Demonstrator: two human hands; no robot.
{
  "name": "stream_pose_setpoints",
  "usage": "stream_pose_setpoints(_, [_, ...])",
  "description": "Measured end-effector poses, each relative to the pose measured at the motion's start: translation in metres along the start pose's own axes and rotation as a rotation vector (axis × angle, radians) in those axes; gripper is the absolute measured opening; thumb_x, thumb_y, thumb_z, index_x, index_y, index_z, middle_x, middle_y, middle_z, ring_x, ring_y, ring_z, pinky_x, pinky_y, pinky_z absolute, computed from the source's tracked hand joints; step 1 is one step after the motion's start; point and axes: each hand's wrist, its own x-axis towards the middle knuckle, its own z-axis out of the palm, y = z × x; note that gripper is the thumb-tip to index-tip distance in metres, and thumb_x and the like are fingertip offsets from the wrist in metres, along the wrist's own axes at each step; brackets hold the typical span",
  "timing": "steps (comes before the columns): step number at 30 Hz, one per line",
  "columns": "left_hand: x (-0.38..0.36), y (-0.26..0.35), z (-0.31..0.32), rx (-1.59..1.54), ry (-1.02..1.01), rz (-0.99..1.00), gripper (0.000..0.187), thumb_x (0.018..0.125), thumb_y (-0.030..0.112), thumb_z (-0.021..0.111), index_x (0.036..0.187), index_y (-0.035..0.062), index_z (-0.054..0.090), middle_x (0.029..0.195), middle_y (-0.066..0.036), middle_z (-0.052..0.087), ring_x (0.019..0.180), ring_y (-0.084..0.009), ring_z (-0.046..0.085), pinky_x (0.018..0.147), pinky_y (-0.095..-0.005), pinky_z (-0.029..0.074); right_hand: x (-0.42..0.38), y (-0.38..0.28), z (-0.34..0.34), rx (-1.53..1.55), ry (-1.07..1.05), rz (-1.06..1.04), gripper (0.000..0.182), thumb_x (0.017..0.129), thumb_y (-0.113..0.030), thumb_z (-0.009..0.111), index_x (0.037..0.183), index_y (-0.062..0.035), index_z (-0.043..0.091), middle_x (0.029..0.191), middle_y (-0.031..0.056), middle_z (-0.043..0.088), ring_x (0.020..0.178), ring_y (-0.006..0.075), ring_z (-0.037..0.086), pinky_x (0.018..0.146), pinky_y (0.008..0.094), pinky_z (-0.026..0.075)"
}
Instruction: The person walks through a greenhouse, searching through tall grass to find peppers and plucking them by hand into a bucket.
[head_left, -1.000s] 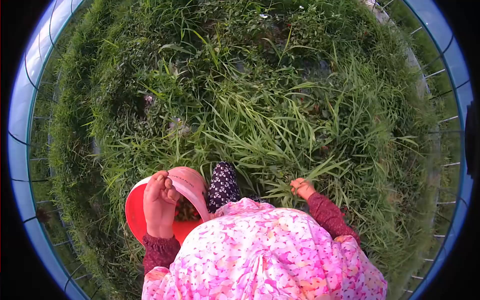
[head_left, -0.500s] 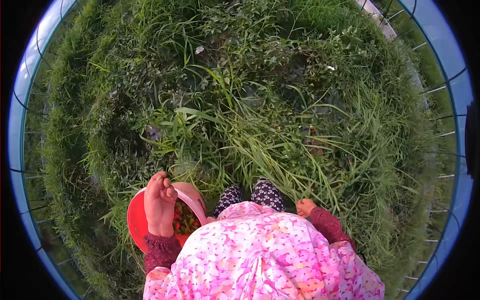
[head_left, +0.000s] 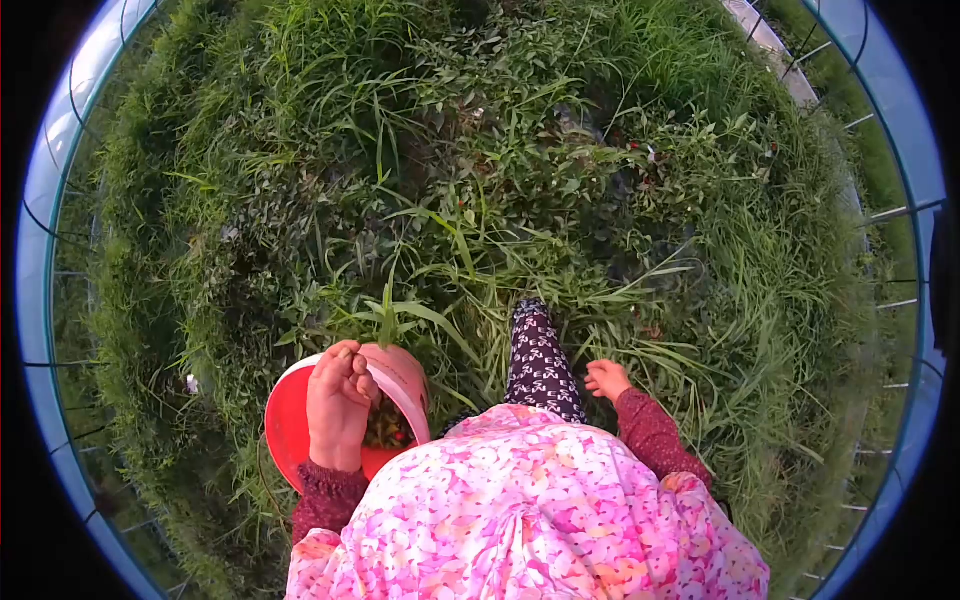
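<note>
My left hand (head_left: 340,405) is raised over a red bucket (head_left: 285,425) with a pale pink outer side, palm turned up and fingers curled in. I see nothing in its fingers. The forearm passes across the bucket's mouth; whether a handle hangs on it is hidden. Inside the bucket, small red and green peppers or similar produce (head_left: 388,430) show partly behind the hand. My right hand (head_left: 608,380) hangs low on the other side, near the grass, with its fingers loosely bent, a little apart and holding nothing I can see.
Tall grass (head_left: 640,350) and low leafy plants (head_left: 560,180) cover the ground, with a few red spots among the leaves. A patterned trouser leg (head_left: 540,360) is stretched forward. Curved metal hoops and a blue-edged frame (head_left: 885,90) ring the view.
One leg has stepped forward, and the ground has shifted in view. The bucket and left hand moved slightly right. My right hand rose a little and its fingers loosened.
</note>
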Motion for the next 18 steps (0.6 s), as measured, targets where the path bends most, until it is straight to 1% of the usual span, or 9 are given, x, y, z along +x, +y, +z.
stream_pose_setpoints(3, [0.05, -0.001, 0.031, 0.039, 0.038, -0.05, 0.014, 0.085, 0.011, 0.045, 0.096, 0.002, 0.05, 0.072, -0.003, 0.052, 0.055, -0.0108, 0.048, 0.05, -0.0198, 0.041, 0.04, -0.014, -0.012, 0.004, -0.026, 0.04, 0.028, 0.084, -0.024, 0.051, 0.105, -0.0061, 0.054, 0.085, 0.0074, 0.062, 0.067, 0.0143, 0.059, 0.052, 0.0268, 0.047])
stream_pose_setpoints(5, [0.088, 0.003, 0.059, 0.047, 0.088, -0.06, 0.014, 0.085, 0.01, 0.045, 0.096, 0.0025, 0.05, 0.072, -0.003, 0.052, 0.055, -0.0106, 0.048, 0.05, -0.0203, 0.041, 0.061, -0.037, -0.029, 0.036, -0.036, 0.061, 0.027, 0.084, -0.023, 0.051, 0.104, -0.0056, 0.054, 0.085, 0.0076, 0.062, 0.068, 0.015, 0.06, 0.052, 0.027, 0.047])
stream_pose_setpoints(8, [0.123, 0.028, 0.104, 0.046, 0.118, -0.043, 0.015, 0.085, 0.01, 0.045, 0.096, 0.0019, 0.05, 0.072, -0.003, 0.052, 0.055, -0.0106, 0.048, 0.051, -0.0208, 0.041, 0.059, -0.057, -0.065, -0.037, -0.069, 0.183, 0.025, 0.084, -0.021, 0.05, 0.103, -0.0055, 0.054, 0.082, 0.0084, 0.062, 0.066, 0.016, 0.061, 0.052, 0.028, 0.049])
stream_pose_setpoints(10, [0.14, 0.049, 0.142, 0.014, 0.127, 0.011, 0.015, 0.084, 0.009, 0.045, 0.096, 0.0009, 0.05, 0.072, -0.004, 0.052, 0.056, -0.0107, 0.048, 0.051, -0.0211, 0.04, 0.065, -0.091, -0.102, -0.017, -0.058, 0.222, 0.023, 0.084, -0.019, 0.05, 0.102, -0.0051, 0.054, 0.08, 0.0093, 0.062, 0.064, 0.0166, 0.061, 0.052, 0.0287, 0.05])
stream_pose_setpoints(11, [0.145, 0.06, 0.159, 0.008, 0.123, 0.024, 0.015, 0.084, 0.009, 0.045, 0.096, 0.0009, 0.05, 0.072, -0.004, 0.052, 0.056, -0.0107, 0.048, 0.051, -0.0211, 0.04, 0.071, -0.111, -0.119, -0.002, -0.045, 0.229, 0.023, 0.084, -0.018, 0.05, 0.102, -0.0053, 0.054, 0.081, 0.0101, 0.062, 0.065, 0.0165, 0.061, 0.052, 0.0284, 0.05])
stream_pose_setpoints(13, [0.148, 0.079, 0.182, -0.017, 0.108, 0.086, 0.015, 0.084, 0.009, 0.045, 0.096, 0.001, 0.05, 0.072, -0.004, 0.052, 0.055, -0.0103, 0.047, 0.051, -0.0213, 0.04, 0.094, -0.157, -0.149, -0.075, 0.004, 0.222, 0.023, 0.084, -0.019, 0.049, 0.103, -0.0057, 0.054, 0.082, 0.0099, 0.061, 0.066, 0.0159, 0.061, 0.051, 0.0277, 0.049])
stream_pose_setpoints(15, [0.155, 0.094, 0.201, -0.02, 0.11, 0.103, 0.014, 0.085, 0.01, 0.045, 0.096, 0.0017, 0.05, 0.072, -0.003, 0.052, 0.055, -0.0098, 0.046, 0.05, -0.0215, 0.039, 0.124, -0.209, -0.171, 0.039, 0.11, 0.121, 0.023, 0.085, -0.02, 0.048, 0.104, -0.006, 0.053, 0.083, 0.009, 0.061, 0.066, 0.0149, 0.06, 0.05, 0.0268, 0.048])
stream_pose_setpoints(18, [0.168, 0.123, 0.231, -0.043, 0.029, 0.159, 0.014, 0.086, 0.011, 0.045, 0.096, 0.0023, 0.05, 0.071, -0.001, 0.052, 0.055, -0.0091, 0.047, 0.051, -0.0211, 0.039, 0.151, -0.321, -0.172, 0.118, 0.15, -0.064, 0.024, 0.086, -0.019, 0.046, 0.105, -0.0059, 0.053, 0.085, 0.0083, 0.06, 0.067, 0.0142, 0.059, 0.051, 0.0259, 0.046])
